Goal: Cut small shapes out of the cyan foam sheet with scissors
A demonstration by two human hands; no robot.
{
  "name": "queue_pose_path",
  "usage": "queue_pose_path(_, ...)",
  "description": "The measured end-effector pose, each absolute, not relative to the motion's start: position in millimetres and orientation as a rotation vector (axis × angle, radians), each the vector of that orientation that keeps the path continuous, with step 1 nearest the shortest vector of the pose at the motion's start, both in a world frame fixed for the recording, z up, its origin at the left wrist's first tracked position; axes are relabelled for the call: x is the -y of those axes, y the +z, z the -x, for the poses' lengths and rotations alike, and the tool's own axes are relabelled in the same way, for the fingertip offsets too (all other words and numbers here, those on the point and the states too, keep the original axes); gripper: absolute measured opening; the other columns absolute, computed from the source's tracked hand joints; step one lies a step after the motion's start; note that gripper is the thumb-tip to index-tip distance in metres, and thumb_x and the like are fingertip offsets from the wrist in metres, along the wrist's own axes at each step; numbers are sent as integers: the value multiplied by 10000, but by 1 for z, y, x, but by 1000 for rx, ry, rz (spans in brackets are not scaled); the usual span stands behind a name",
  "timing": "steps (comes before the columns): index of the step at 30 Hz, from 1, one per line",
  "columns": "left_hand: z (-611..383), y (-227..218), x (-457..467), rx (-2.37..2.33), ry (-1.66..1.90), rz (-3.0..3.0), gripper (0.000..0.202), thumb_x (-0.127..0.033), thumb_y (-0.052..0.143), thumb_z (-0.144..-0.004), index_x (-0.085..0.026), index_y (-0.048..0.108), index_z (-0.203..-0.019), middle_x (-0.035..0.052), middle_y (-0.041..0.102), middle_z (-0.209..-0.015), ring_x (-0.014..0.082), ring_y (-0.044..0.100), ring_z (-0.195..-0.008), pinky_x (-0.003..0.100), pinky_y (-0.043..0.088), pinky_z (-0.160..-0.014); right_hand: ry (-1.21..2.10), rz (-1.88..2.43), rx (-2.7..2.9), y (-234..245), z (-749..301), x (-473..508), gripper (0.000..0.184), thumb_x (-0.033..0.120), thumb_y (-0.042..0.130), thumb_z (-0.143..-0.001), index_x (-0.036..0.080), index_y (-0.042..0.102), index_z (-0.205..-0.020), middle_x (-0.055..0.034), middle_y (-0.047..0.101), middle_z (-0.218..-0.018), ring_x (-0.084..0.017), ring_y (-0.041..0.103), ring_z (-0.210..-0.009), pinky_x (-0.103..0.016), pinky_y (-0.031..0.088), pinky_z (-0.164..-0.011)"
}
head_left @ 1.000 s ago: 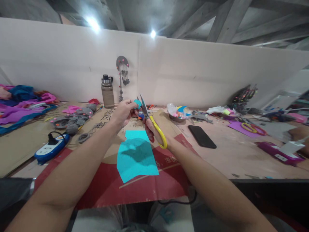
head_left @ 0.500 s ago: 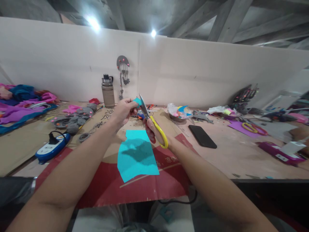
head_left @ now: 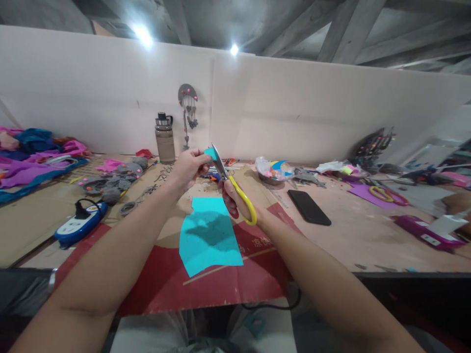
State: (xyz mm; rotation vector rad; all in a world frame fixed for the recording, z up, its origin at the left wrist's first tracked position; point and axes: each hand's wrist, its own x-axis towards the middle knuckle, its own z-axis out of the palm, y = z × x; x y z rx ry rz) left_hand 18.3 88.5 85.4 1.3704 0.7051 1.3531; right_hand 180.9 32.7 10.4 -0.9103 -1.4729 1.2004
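Observation:
My left hand (head_left: 188, 169) is raised above the table and pinches a small turquoise piece (head_left: 210, 153) between thumb and fingers. My right hand (head_left: 231, 200) grips yellow-handled scissors (head_left: 235, 189), whose blades point up and meet the small piece. Below both hands a larger turquoise sheet (head_left: 209, 236) lies flat on red and brown cardboard (head_left: 257, 274).
A black phone (head_left: 308, 207) lies right of the cardboard. A blue and white power strip (head_left: 79, 224) and grey felt pieces (head_left: 110, 181) sit at the left, a water bottle (head_left: 164, 138) by the wall, a bowl of coloured scraps (head_left: 274, 172) beyond, more scissors (head_left: 384, 195) far right.
The scissor blades have closed onto the small turquoise piece, which has turned slightly in my left fingers. Both hands stay in almost the same place.

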Motion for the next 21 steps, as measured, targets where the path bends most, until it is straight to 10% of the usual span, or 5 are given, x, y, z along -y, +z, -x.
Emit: queue_pose_path(21,-18,83,-91,-711,1336,-1407,127,-154,711,-636,-148,589,-601,3,554,-534,59,449,-461,175,318,-437,1249,884,1456,9,-182,-35,685,850,629,-751,218,487,-974,95,398,-632,-49,335,-417,-176,296,-325)
